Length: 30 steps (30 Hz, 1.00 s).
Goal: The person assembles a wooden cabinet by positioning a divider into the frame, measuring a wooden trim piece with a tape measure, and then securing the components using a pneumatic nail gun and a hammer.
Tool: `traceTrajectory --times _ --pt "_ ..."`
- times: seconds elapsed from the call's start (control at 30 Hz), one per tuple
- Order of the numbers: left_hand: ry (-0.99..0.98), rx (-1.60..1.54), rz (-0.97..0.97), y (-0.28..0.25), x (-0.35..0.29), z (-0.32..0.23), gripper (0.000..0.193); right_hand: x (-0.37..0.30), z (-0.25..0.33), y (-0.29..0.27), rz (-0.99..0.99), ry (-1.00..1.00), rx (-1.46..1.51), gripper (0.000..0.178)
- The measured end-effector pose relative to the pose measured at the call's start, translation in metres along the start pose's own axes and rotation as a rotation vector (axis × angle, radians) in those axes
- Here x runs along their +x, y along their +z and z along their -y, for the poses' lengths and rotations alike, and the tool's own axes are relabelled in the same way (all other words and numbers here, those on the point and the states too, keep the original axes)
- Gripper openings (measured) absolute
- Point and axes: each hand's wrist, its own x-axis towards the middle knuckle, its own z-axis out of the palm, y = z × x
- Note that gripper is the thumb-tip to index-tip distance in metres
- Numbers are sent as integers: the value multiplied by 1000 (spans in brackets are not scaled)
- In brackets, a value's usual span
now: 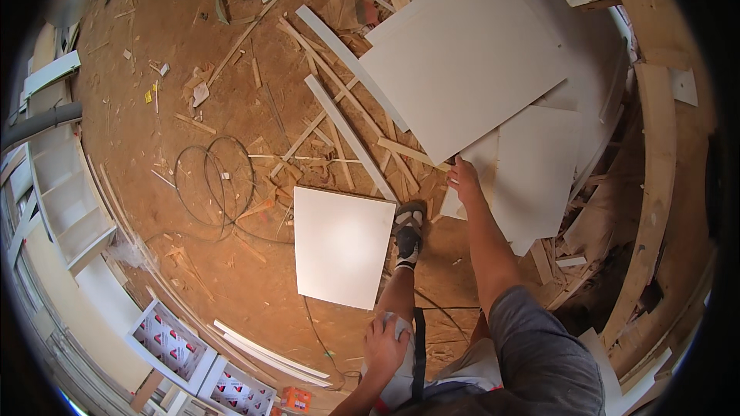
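Observation:
My right hand [462, 179] reaches out ahead with its fingers closed at the near corner of a large white panel [470, 54]. That panel lies over other white sheets, and a smaller white panel [532, 162] shows below it to the right. On my bent knee rests my left hand [385, 347], fingers spread over it and holding nothing. Beside my shod foot [408, 227], to its left, a white rectangular board [343, 246] lies near the ground.
Narrow white strips [351, 135] and wood offcuts litter the brown ground. A coiled black cable [216, 185] lies to the left. White box-like cabinets [73, 200] and open drawers with patterned lining [173, 347] line the left side. A long curved-looking plank [651, 192] runs along the right.

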Motion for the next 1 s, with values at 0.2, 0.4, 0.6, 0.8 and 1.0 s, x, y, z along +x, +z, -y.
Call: traceTrajectory --times 0.2,0.4,0.6,0.8,1.0 --pt "-20 -7 21 -2 4 11 48 30 0 38 16 -30 234 62" --pt "-40 -47 15 0 4 13 46 -14 22 36 -29 -54 262 63" --pt "-44 -70 -23 4 -2 -6 44 -114 64 29 110 -311 490 53" --pt "-28 -53 -74 12 -14 -26 42 -270 108 31 105 -368 441 53" --pt "-48 -588 -286 10 -16 -7 39 -415 86 -22 162 -265 414 32"
